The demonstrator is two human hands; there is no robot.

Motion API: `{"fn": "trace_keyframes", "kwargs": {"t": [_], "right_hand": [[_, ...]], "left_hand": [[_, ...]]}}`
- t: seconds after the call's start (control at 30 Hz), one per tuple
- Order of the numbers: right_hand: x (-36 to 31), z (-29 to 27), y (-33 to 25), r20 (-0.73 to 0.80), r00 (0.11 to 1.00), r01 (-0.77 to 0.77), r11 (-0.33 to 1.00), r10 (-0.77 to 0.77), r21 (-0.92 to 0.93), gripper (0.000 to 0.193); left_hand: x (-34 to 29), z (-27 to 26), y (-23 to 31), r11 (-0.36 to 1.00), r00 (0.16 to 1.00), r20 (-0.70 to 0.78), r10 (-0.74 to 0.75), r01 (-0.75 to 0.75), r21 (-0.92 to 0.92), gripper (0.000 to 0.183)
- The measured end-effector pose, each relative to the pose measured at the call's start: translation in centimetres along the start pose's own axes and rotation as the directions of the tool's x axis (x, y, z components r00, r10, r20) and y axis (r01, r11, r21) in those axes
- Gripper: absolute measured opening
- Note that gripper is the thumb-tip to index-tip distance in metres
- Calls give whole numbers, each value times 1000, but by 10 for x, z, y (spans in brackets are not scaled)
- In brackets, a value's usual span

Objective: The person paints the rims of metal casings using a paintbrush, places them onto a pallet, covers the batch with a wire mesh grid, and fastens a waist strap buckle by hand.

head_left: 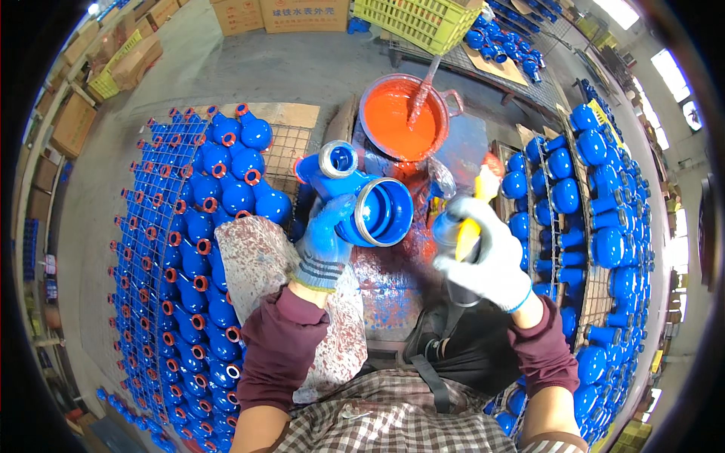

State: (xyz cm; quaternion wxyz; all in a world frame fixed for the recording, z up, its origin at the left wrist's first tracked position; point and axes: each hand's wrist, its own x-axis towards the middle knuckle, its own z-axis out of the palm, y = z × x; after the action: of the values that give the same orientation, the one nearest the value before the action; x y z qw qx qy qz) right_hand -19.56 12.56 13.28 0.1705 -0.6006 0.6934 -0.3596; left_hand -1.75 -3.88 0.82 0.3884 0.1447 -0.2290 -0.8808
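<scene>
My left hand, in a blue-stained knit glove, grips a glossy blue pipe fitting from its lower left side. Its wide round mouth faces up, a smaller round opening sits above, and a red-tipped end shows at left. In a white glove, my right hand is closed around a yellow-handled brush with a red-coated tip. A dark grey cylinder shows under that hand; whether I hold it too, I cannot tell. Beyond both hands stands a pot of orange-red paint with a coated stick in it.
Racks of blue fittings with red ends flank me on the left, and more blue fittings fill racks at right. A paint-spattered cloth covers my left leg. Farther off are a yellow crate and cardboard boxes.
</scene>
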Motion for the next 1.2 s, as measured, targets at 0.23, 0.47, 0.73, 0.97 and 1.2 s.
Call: {"fn": "trace_keyframes", "kwargs": {"t": [0.23, 0.47, 0.73, 0.97, 1.2], "right_hand": [[-1, 3, -35, 105, 993, -11, 952, 45, -306, 49], [-15, 24, -31, 103, 991, -106, 973, 87, 205, 63], [-11, 15, 14, -460, 888, -37, 997, 0, -72, 73], [81, -33, 163, -623, 776, -170, 984, 98, -57, 68], [106, -34, 226, -604, 786, -203, 978, 131, -51, 67]], "left_hand": [[-3, 14, 4, 932, 978, 179, 105, -159, 325, 47], [-2, 21, 1, 871, 960, 229, 161, -247, 424, 48], [1, -10, -18, 994, 995, 41, -95, 97, -52, 46], [6, 17, -10, 956, 982, -82, -167, 141, -256, 42], [-1, 25, -4, 901, 985, -12, -174, 154, -405, 39]]}}
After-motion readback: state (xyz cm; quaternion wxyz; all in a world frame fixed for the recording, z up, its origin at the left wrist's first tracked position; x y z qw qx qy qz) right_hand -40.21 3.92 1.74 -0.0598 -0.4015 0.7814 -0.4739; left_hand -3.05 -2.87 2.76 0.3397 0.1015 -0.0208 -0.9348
